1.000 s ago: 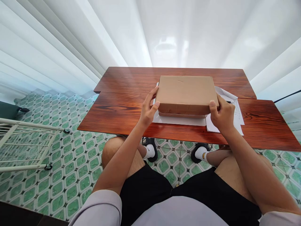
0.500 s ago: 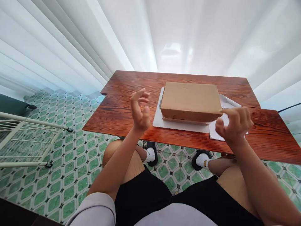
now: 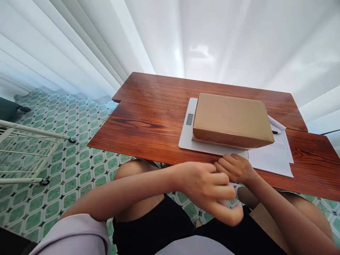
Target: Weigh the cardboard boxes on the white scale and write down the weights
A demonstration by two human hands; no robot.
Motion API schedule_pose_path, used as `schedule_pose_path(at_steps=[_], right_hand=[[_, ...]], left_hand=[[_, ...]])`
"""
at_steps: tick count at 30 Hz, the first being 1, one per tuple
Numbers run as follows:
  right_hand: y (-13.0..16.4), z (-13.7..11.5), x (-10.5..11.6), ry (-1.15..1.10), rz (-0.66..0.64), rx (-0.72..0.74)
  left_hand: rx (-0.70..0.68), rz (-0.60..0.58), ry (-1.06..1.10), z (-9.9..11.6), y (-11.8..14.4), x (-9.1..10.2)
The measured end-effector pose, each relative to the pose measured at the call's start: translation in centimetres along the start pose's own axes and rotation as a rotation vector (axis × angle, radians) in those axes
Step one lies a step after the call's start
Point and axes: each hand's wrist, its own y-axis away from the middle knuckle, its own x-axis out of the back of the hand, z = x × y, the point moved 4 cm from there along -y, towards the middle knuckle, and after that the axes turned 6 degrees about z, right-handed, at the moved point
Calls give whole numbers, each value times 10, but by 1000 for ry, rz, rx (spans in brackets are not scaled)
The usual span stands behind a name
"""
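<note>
1. The cardboard box [image 3: 231, 119] sits closed on the white scale [image 3: 189, 136], on the wooden table [image 3: 148, 120].
2. Both hands are off the box, down at the table's near edge.
3. The left hand [image 3: 209, 191] hangs loosely curled, holding nothing.
4. The right hand [image 3: 235, 168] sits just below the scale, fingers bent, empty.
5. A paper sheet [image 3: 273, 156] and pen [image 3: 275, 132] lie beside the box.
</note>
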Motion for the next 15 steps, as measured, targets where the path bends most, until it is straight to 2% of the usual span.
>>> schedule_pose_path(at_steps=[2, 3, 5, 7, 12, 15], right_hand=[[0, -1, -6, -25, -47, 10], [0, -1, -7, -45, -52, 5], [0, -2, -10, -94, -48, -20], [0, -5, -13, -166, -43, -59], [0, -15, -22, -437, -102, -147], [0, -18, -25, -518, -112, -193]], left_hand=[[38, -82, 15, 15, 8, -10], [69, -80, 25, 22, 12, -11], [74, -184, 52, 36, 21, -16], [101, -231, 77, 45, 30, -18], [178, -334, 168, 61, 51, -29], [206, -408, 207, 63, 56, -30]])
